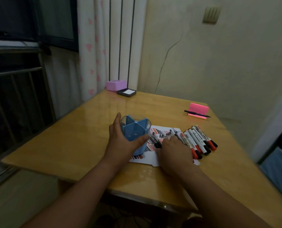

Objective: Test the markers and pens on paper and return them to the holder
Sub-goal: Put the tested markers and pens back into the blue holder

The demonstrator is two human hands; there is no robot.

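The markers point(196, 140) carry printed labels on their white barrels, but the print is too small to read. They lie side by side in a row just right of the right hand point(174, 152), caps red and black, partly on the paper point(146, 159), which is covered in red and black test strokes. That hand lies palm down on the paper, its fingers point(167, 139) over a few dark pens point(156, 141); whether they grip them cannot be told.

The left hand point(122, 140) holds the blue holder point(135, 127), thumb and fingers wrapped wide round its wall. The holder stands upright at the paper's left edge, its dividers showing.

The surface point(71, 142) is glossy yellow wood. Beyond the fingers, far right, a black pen point(197, 113) rests on a pink stand point(198, 108); at the far corner sit a pink box point(116, 85) and a dark tray point(126, 93). A curtain point(94, 46) with pink hearts hangs by a dark window point(30, 22). The cream wall has a long crack point(166, 53) and a switch point(211, 14).
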